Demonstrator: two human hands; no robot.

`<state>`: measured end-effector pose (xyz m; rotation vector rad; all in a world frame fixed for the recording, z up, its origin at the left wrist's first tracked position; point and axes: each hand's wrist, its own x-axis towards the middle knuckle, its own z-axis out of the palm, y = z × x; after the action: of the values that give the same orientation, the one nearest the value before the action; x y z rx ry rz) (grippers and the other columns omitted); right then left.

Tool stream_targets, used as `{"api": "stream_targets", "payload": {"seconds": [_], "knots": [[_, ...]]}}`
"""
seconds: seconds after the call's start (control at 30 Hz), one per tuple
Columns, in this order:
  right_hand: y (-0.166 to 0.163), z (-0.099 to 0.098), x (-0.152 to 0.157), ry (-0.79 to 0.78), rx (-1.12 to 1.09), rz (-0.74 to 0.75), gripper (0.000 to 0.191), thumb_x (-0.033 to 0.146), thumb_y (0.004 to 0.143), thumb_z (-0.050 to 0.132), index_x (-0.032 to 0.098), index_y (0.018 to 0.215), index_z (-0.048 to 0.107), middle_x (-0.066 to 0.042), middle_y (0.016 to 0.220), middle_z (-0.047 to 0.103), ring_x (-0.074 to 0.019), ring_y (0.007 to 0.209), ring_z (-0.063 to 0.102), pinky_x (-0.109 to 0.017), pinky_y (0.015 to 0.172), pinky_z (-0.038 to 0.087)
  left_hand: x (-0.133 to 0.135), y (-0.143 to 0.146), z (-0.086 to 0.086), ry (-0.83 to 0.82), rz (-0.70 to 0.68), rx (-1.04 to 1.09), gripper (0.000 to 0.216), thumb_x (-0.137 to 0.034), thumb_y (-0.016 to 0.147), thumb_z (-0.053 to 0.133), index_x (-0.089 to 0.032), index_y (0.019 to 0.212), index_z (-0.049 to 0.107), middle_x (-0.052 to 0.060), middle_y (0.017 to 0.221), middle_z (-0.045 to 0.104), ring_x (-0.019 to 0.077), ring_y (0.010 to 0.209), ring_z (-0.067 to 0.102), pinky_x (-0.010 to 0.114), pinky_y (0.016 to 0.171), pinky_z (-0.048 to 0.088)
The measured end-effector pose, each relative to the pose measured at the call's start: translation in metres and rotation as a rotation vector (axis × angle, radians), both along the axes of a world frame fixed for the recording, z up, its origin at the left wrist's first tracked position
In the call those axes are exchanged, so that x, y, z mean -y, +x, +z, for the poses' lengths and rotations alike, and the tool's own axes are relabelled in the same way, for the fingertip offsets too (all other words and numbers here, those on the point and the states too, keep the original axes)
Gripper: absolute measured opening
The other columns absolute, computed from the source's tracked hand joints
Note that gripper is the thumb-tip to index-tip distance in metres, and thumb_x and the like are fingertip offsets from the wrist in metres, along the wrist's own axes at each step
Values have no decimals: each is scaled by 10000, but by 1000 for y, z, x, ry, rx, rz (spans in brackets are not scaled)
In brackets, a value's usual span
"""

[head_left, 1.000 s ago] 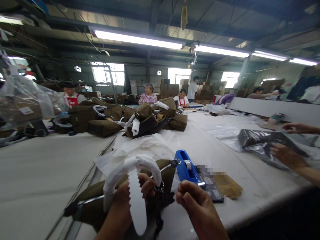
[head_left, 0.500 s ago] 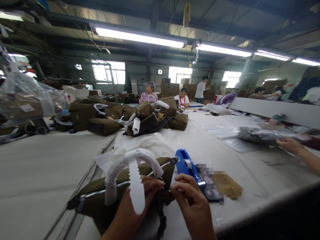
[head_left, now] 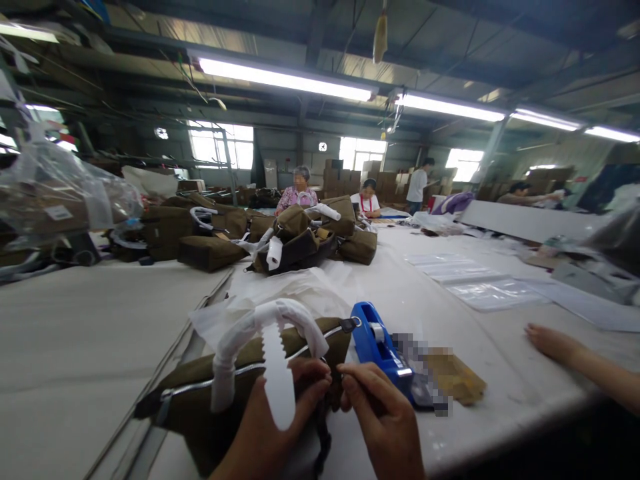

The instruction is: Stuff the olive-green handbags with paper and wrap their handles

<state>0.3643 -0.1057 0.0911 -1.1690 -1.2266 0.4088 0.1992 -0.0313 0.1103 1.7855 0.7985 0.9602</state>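
Olive handbag rests on the white table, its wrapped handle raised and bearing a toothed white strip. Left hand and right hand work near its right end, thumbs pinched against fingertips; what they grip seems too small to make out. Just past them stands a blue tape dispenser. Farther back lie more olive bags, with a person in a floral top beyond.
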Motion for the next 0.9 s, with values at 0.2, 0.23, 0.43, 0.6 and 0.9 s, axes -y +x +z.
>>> {"api": "stream_targets", "payload": {"seconds": [0.2,0.23,0.43,0.6,0.9], "knots": [[-5,1,0,-114,-184,64,219,389,958,643,206,1003,755,3,700,605,-115,632,599,-198,631,514,0,2,7,127,-38,-11,108,-313,912,677,-263,910,773,5,940,763,178,911,728,229,845,576],[-6,1,0,-132,-218,76,243,412,956,643,200,991,757,6,678,592,-120,638,593,-206,645,509,-1,2,5,129,-33,-12,109,-312,914,674,-262,929,769,8,956,762,181,927,728,236,856,576],[-14,0,1,-155,-285,64,262,439,936,663,207,977,777,-3,713,612,-122,671,580,-212,668,481,-1,3,-9,6,25,7,243,-357,890,707,-241,1104,708,31,1042,775,209,957,744,283,875,607],[-12,-5,-1,-132,-180,78,215,383,947,655,217,1011,775,-11,762,643,-116,673,603,-188,656,501,1,1,-8,19,37,-13,243,-360,890,708,-244,1104,704,25,1030,775,199,950,741,277,874,608],[-28,-6,-2,-76,-179,-35,184,356,931,667,218,945,788,-15,805,675,-114,711,634,-175,660,506,2,1,-17,43,73,24,251,-352,875,726,-255,1107,721,19,1039,780,194,974,744,259,880,614]]}}
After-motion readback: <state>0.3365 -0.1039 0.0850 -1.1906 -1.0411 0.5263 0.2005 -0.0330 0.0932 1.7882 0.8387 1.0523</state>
